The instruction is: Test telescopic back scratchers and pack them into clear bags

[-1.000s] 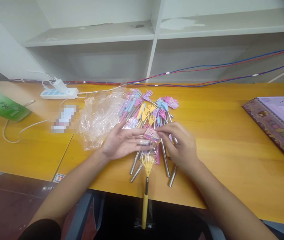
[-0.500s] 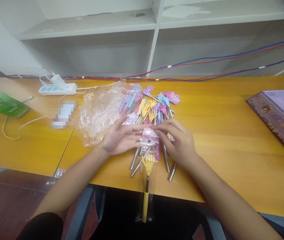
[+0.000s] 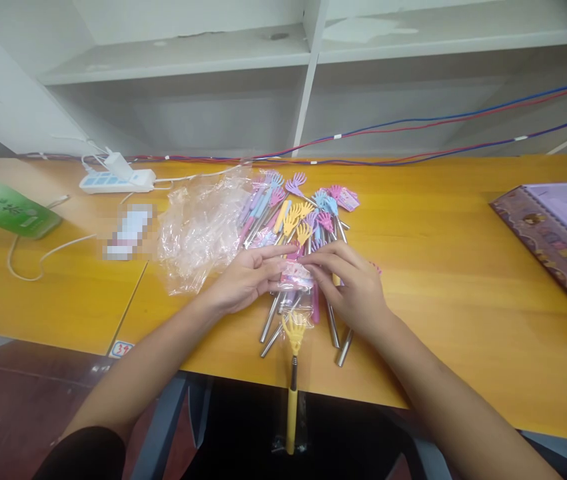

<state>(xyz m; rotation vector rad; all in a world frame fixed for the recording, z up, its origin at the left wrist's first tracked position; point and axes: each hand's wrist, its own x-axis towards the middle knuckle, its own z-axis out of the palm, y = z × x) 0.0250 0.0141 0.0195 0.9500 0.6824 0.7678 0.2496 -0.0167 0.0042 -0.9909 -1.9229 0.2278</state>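
Right hand (image 3: 356, 287) pinches the printed card (image 3: 297, 273) between thumb and fingertips; left hand (image 3: 243, 279) has its thumb and fingers at the card's left side, though whether they grip it cannot be told. Below and between both hands, the bagged yellow back scratcher (image 3: 291, 417) stretches across the front edge of the tabletop (image 3: 443, 287). Heaped back scratchers (image 3: 292, 220) lie beyond the hands, toward the back edge, beside crumpled clear wrappers (image 3: 198, 233).

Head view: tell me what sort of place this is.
Likely a small indoor workstation: a table heaped with back scratchers, clear plastic packaging beside them, and a white power strip near its back edge.
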